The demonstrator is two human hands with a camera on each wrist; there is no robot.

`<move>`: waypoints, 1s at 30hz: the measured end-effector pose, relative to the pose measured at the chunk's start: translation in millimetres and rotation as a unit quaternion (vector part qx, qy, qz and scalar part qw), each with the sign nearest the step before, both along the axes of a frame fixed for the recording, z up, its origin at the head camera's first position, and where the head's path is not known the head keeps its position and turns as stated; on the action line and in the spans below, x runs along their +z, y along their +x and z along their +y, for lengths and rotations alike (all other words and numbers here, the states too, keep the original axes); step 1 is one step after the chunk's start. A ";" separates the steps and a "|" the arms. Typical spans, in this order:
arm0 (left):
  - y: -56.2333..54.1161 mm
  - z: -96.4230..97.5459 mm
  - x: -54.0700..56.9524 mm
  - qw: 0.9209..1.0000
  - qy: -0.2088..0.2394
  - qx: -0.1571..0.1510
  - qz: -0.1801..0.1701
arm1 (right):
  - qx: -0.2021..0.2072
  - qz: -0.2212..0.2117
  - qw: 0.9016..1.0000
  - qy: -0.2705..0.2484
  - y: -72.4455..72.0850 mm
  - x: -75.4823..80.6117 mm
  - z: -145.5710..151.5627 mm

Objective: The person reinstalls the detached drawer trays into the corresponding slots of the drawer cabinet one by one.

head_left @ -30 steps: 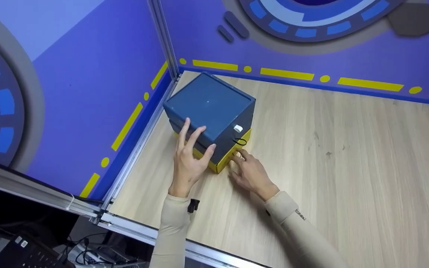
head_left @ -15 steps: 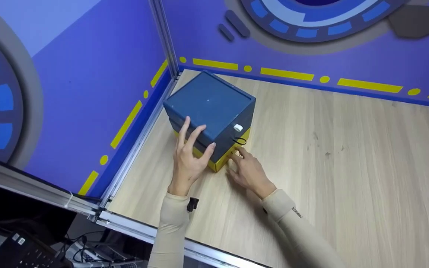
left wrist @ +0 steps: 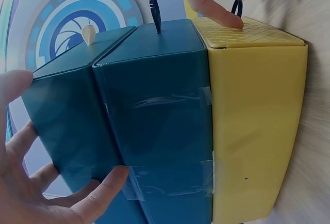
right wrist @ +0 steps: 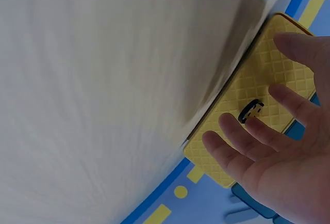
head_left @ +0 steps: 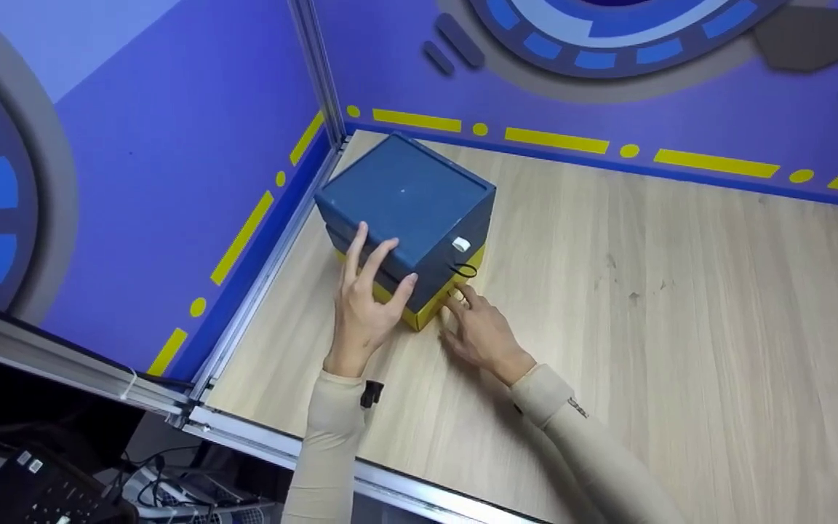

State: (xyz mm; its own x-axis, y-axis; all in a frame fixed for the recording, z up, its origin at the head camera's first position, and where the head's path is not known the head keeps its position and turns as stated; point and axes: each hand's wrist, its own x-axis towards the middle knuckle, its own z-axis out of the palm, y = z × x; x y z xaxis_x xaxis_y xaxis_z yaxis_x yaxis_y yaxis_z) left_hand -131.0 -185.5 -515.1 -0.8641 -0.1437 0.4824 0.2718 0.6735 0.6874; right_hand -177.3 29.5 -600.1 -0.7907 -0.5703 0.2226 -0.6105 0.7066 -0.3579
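Observation:
A stack of drawer-like boxes stands on the table: two dark blue boxes [head_left: 404,196] over a yellow one [left wrist: 258,131]. A white pull loop [head_left: 461,244] hangs from the top box, a black loop [head_left: 467,271] from the middle one. My left hand [head_left: 364,309] rests with spread fingers against the blue boxes' near left side, its fingertips reaching the top edge. At the yellow box's waffle-patterned face, my right hand [head_left: 486,335] has its fingers spread and slightly bent. One fingertip is right at that face's small black loop [right wrist: 249,105].
Clear tape [left wrist: 154,101] sticks to the blue boxes' side. Purple-blue panels [head_left: 193,145] wall the table [head_left: 681,327] on the left and back. A metal rail [head_left: 244,435] edges the near side, with a laptop [head_left: 41,487] and cables below at the left.
The head view has shifted slightly. Both hands keep nearly the same places at the stack, the right fingertips staying by the yellow box's loop.

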 end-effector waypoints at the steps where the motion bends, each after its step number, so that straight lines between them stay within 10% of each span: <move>1: -0.2 -0.4 0.7 1.000 0.000 0.001 0.000 | 0.006 0.001 1.000 -0.004 -0.7 0.7 0.5; 11: -1.8 2.3 4.6 1.000 0.004 -0.007 0.002 | -0.028 -0.041 0.989 -0.139 -35.7 63.3 49.0; 20: 17.8 20.5 2.8 0.987 0.153 0.043 -0.004 | -0.049 -0.152 0.964 -0.214 -68.5 132.0 69.0; 30: 14.3 43.5 7.5 0.972 0.228 0.056 -0.016 | 0.005 -0.242 0.925 -0.292 -112.2 131.2 48.9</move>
